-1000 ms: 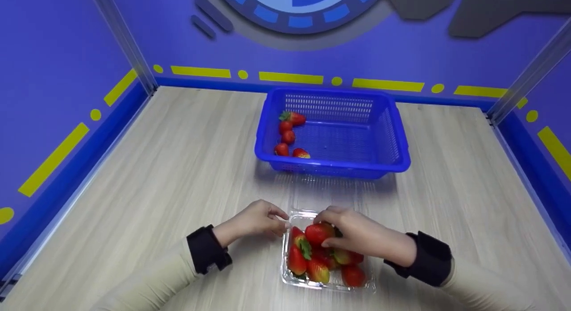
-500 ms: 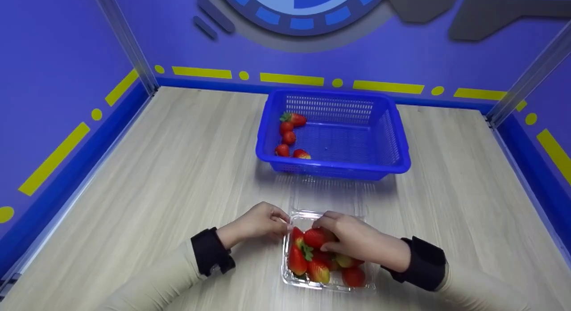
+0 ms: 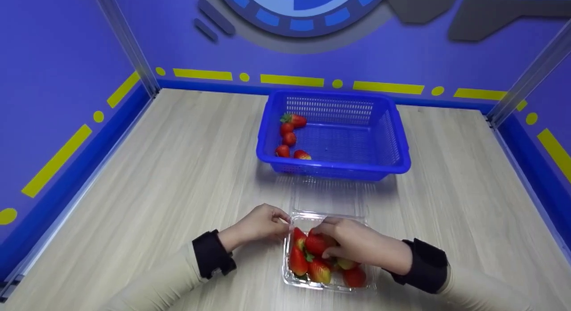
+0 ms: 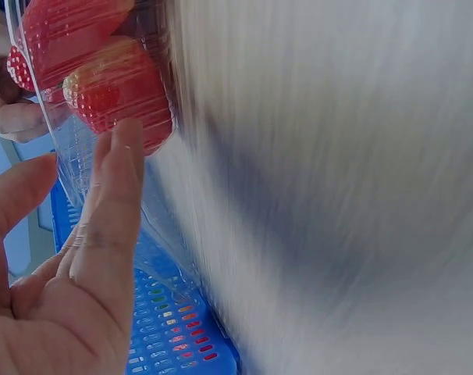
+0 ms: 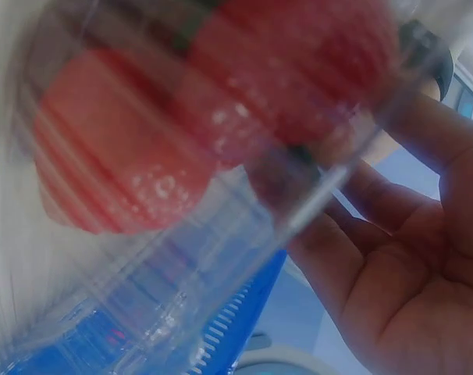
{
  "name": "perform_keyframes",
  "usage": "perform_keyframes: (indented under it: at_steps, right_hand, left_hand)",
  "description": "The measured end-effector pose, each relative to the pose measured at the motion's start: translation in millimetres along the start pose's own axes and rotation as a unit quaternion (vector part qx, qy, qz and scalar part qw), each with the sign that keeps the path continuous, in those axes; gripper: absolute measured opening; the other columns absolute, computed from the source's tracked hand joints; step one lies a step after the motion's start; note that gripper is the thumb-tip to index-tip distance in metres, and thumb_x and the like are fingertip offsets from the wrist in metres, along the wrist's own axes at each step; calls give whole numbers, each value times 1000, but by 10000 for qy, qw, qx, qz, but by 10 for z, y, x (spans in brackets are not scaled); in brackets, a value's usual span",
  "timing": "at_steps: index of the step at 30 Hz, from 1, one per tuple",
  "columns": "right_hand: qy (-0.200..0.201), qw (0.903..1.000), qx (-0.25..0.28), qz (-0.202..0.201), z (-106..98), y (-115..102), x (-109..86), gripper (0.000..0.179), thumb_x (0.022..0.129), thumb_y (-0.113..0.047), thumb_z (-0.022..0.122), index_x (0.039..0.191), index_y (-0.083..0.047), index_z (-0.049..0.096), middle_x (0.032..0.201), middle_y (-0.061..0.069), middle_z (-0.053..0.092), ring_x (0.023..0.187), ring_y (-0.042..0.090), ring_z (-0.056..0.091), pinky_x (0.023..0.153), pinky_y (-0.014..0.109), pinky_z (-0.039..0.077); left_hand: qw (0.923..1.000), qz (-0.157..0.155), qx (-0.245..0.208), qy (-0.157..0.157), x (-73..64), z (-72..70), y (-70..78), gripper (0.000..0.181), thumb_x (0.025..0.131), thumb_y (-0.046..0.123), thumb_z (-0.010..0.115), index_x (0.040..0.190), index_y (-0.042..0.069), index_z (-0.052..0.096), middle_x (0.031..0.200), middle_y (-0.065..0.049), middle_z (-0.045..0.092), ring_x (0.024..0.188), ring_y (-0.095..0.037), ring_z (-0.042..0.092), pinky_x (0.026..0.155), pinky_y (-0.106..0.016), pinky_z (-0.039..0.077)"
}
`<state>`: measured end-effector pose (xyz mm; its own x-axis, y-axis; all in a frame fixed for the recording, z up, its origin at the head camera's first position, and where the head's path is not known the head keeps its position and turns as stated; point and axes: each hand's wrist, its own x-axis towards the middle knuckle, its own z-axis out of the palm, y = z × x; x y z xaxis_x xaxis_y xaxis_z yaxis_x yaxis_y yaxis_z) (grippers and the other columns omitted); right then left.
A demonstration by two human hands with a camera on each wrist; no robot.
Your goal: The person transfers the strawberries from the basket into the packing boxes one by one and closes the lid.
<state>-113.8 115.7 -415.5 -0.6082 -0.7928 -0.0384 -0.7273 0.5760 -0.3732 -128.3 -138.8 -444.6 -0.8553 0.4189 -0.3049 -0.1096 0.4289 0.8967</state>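
A clear plastic clamshell [image 3: 287, 279] full of strawberries lies on the table in front of me, its lid folded back towards the basket. My left hand [image 3: 263, 222] holds its left rim; in the left wrist view the fingers [image 4: 115, 203] lie along the outer wall, with the thumb at the rim. My right hand [image 3: 357, 242] reaches in from the right and grips a large strawberry [image 3: 316, 244] between fingers and thumb. Beneath it, other strawberries [image 3: 319, 271] fill the box, partly hidden by this hand. Through the clear wall, the right wrist view shows a strawberry [image 5: 119, 148] close up.
Behind the clamshell stands a blue plastic basket [image 3: 330, 166] with slotted walls. Several strawberries [image 3: 289, 138] lie along its left side. Blue panels [image 3: 214, 47] bound the wooden table [image 3: 187, 159] at the back and both sides.
My right hand has shifted slightly towards me inside the clamshell, with the gripped strawberry moving along. My left hand stays at the left rim. The strawberries in the basket have not moved.
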Motion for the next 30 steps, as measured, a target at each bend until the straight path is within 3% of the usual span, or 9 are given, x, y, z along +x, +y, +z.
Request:
perform_keyframes:
  at_steps: [5,9,12,16,19,22,26,30]
  right_hand:
    - [-106,9999,74,29,-66,-1,-3,37,85,-17,82,119,-7,72,107,8,73,97,20,69,86,35,61]
    - [-12,10000,59,-7,-210,10,-19,35,87,-15,80,119,-4,71,109,10,74,98,23,71,87,37,62]
    - [208,9997,28,-143,-379,19,-47,32,88,-13,78,118,-2,71,110,12,74,100,27,72,87,40,62]
    - [612,9973,-32,-407,-689,44,-65,31,90,-13,77,118,-1,71,109,12,75,99,28,72,86,40,62]
    - [940,9941,-193,-508,-1020,71,-27,33,90,-13,77,120,-1,70,111,14,75,101,29,72,87,42,62]
    - [1284,9896,-329,-559,-1406,112,71,35,89,-10,78,121,1,69,115,17,74,106,33,71,91,47,61]
    - [1651,9846,-449,-357,-1901,194,283,38,90,-10,77,125,3,67,120,22,72,111,38,69,97,54,57]
    - [1903,9807,-440,51,-2284,271,538,40,92,-9,75,129,4,64,125,25,69,114,41,66,101,56,54]
  left_hand:
    - [9969,136,771,-10,-46,-39,27,32,95,16,67,116,-8,71,92,-21,78,70,-8,64,61,-19,51]
    - [9898,312,1392,1,-143,-169,132,41,97,23,67,125,-8,67,108,-21,77,90,-21,73,78,-29,59]
    - [9846,600,1643,-62,-247,-326,293,43,99,23,66,130,-8,65,117,-22,75,108,-32,73,93,-40,61]
    - [9784,974,1824,-1,-421,-605,665,43,101,22,64,136,-5,61,127,-22,71,116,-35,71,99,-42,60]
    - [9763,1094,1840,311,-521,-870,1030,44,102,20,63,139,-2,59,134,-21,67,120,-34,69,103,-41,58]
    - [9741,1122,1787,816,-540,-1139,1395,44,102,19,63,141,0,58,137,-20,66,124,-33,67,106,-42,56]
    - [9636,1163,1838,1553,-441,-1446,1775,45,102,19,64,143,2,57,139,-19,65,128,-32,65,110,-42,54]
    - [9508,1030,2104,2026,-219,-1663,1967,49,103,24,62,147,5,54,143,-18,63,133,-31,61,114,-43,50]
